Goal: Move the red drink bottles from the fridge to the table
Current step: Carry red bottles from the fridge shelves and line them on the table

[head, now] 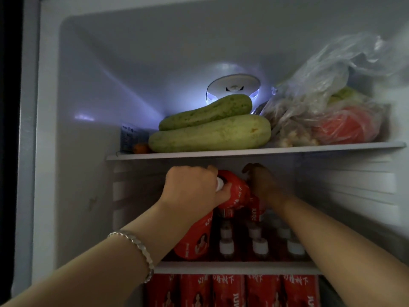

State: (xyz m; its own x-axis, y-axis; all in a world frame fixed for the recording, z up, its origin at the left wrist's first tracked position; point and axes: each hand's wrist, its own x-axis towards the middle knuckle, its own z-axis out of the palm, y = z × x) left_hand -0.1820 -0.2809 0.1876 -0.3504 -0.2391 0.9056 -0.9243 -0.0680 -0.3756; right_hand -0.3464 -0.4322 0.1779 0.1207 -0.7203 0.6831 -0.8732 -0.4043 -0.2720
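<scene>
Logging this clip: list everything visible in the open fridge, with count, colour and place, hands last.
Pale green oblong marrows: two, green, stacked on the top shelf.
Clear plastic produce bags: several, red and green contents, top shelf right.
Small orange item: one, top shelf left, unidentifiable.
Round white lamp fitting: one, back wall.
Red-labelled drink bottles with white caps: several, count unclear, middle shelf.
Lower row of red bottles: five visible, below that shelf.
Silver bracelet: one, left wrist.
Left hand: grips a tilted red bottle by its neck.
Right hand: shadowed, apparently curled round a neighbouring red bottle.
</scene>
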